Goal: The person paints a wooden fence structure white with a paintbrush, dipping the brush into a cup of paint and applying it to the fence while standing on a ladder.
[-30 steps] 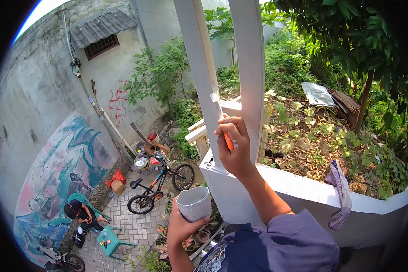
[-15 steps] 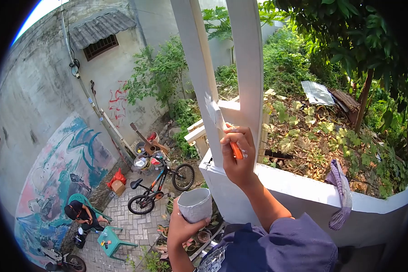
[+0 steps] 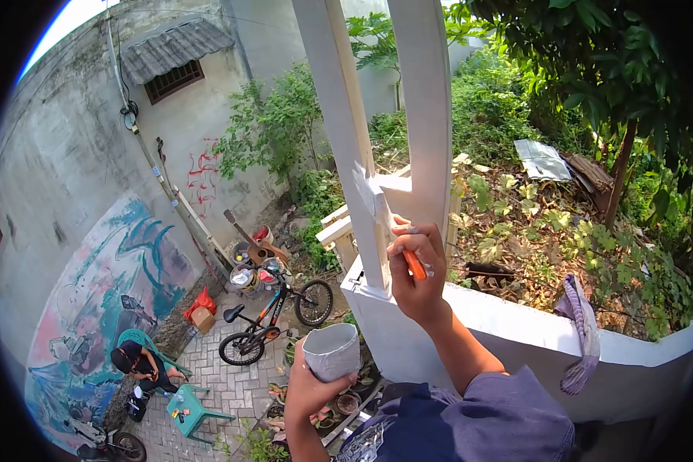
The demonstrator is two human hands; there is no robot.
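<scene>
My right hand [image 3: 420,279] is closed around a paintbrush with an orange handle [image 3: 414,265]. Its whitish bristle end [image 3: 382,206] meets the face of a white post [image 3: 337,100], near the crosspiece joining it to a second white post [image 3: 427,115]. Lower down, my left hand [image 3: 309,394] grips a pale grey-white cup [image 3: 333,354] with a paint-smeared look, held upright with its mouth up. What lies at the cup's bottom is hidden.
A low white wall [image 3: 508,316] runs right from the posts, with a purple-white cloth [image 3: 579,331] draped over it. Below left are a bicycle [image 3: 273,316], a guitar [image 3: 263,250], a green table [image 3: 189,412] and a seated person [image 3: 142,366]. Potted plants stand beneath the cup.
My right hand has moved slightly right and down, and the brush angle has shifted a little against the post. My left hand and the cup have stayed nearly still.
</scene>
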